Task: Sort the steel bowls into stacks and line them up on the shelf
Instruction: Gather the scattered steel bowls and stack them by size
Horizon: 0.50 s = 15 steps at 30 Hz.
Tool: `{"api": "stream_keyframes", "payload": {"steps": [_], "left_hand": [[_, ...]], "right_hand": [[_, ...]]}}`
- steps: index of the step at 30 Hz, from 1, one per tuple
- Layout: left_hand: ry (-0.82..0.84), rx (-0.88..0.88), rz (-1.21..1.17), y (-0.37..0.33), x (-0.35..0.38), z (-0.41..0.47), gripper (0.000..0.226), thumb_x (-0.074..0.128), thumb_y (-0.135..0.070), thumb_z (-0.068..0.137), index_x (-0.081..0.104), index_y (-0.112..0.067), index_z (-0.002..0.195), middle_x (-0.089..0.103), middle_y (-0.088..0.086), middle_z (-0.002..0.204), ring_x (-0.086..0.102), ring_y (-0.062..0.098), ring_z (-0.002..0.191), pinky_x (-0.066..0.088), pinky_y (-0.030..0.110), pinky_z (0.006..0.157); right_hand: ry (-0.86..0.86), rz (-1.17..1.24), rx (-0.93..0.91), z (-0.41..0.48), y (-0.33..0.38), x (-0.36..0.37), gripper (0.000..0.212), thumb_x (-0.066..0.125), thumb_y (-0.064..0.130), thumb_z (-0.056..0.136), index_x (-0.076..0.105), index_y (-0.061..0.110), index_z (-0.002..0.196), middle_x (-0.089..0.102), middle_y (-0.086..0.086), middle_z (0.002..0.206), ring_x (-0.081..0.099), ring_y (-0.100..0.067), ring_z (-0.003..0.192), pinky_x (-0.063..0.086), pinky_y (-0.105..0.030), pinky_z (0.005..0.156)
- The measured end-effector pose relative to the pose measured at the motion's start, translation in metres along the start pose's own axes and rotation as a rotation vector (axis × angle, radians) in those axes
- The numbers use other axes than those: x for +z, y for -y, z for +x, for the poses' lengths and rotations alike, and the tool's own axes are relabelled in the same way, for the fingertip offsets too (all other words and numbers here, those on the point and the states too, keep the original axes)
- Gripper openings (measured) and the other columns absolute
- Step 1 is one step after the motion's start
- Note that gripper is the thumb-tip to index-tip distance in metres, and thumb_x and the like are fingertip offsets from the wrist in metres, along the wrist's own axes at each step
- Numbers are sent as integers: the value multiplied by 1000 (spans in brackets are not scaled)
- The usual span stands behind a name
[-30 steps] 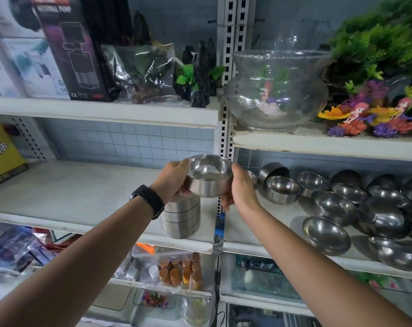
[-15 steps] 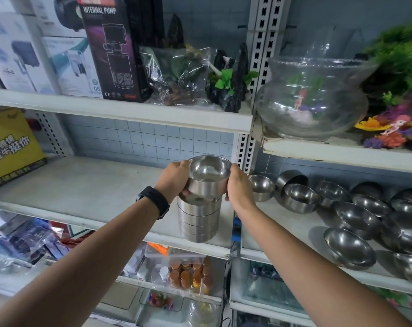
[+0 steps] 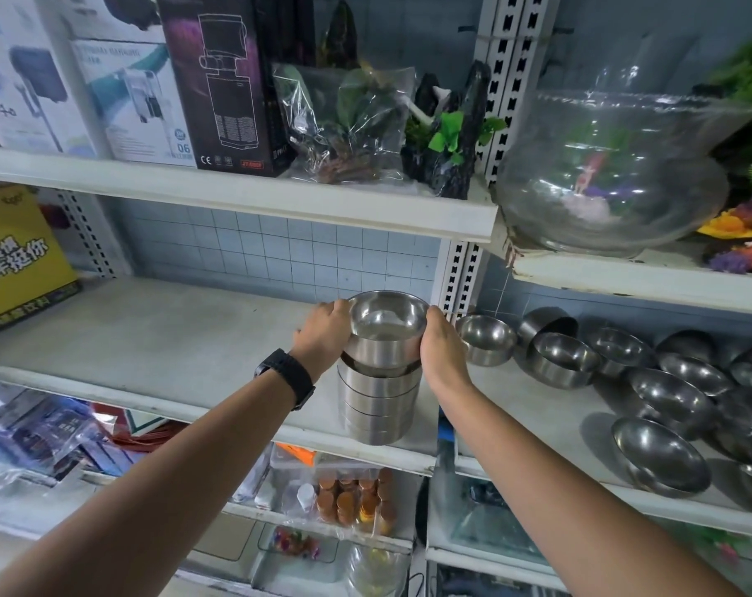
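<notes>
A steel bowl (image 3: 385, 329) sits upright at the top of a stack of steel bowls (image 3: 378, 407) on the white middle shelf (image 3: 171, 338), near its right end. My left hand (image 3: 322, 336) grips the bowl's left side and my right hand (image 3: 441, 342) grips its right side. The bowl is partly nested in the stack. Several loose steel bowls (image 3: 667, 394) lie scattered on the adjoining right shelf (image 3: 537, 415), some upright, some tipped.
An upright shelf post (image 3: 460, 277) splits the two shelves. A yellow box (image 3: 16, 256) stands at the far left. Overhead, a shelf carries pump boxes (image 3: 219, 79) and a glass fishbowl (image 3: 615, 174). Packets and jars fill the shelves below.
Both hands have lowered the bowl from above the stack down onto its top. The camera view has shifted left.
</notes>
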<state>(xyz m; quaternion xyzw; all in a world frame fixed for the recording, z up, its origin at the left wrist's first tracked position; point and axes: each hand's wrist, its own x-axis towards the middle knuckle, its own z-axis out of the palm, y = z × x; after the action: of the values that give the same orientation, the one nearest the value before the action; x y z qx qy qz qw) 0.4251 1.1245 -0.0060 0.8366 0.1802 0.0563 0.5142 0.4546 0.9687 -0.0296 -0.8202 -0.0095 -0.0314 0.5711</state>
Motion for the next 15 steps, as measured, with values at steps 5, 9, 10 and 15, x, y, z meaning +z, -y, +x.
{"api": "stream_keyframes", "payload": {"steps": [5, 9, 10, 15], "left_hand": [[10, -13, -50, 16, 5, 10, 52, 24, -55, 77, 61, -21, 86, 66, 17, 111, 59, 39, 111, 40, 59, 107], [-1, -4, -84, 10, 3, 4, 43, 26, -46, 81, 58, -16, 85, 65, 15, 102, 59, 35, 99, 48, 51, 97], [-7, 3, -97, 10, 4, 3, 36, 28, -40, 87, 55, -17, 81, 63, 14, 96, 57, 33, 94, 49, 46, 90], [-10, 1, -150, 17, 7, 7, 31, 30, -25, 99, 51, -20, 77, 53, 2, 81, 49, 25, 82, 40, 37, 75]], "right_hand": [[-8, 54, 79, -1, -9, 6, 48, 23, 39, 98, 56, 5, 91, 66, -7, 91, 58, -28, 100, 42, -53, 103], [21, 102, 122, -4, -14, 6, 50, 23, 40, 101, 62, 8, 96, 65, 4, 91, 59, -23, 102, 44, -48, 102], [24, 104, 107, -4, -16, 8, 51, 23, 41, 99, 61, 9, 92, 66, 1, 91, 60, -23, 100, 46, -50, 101], [28, 143, 103, -6, -18, 14, 47, 23, 42, 97, 63, 20, 90, 70, 0, 100, 63, -19, 99, 48, -49, 100]]}}
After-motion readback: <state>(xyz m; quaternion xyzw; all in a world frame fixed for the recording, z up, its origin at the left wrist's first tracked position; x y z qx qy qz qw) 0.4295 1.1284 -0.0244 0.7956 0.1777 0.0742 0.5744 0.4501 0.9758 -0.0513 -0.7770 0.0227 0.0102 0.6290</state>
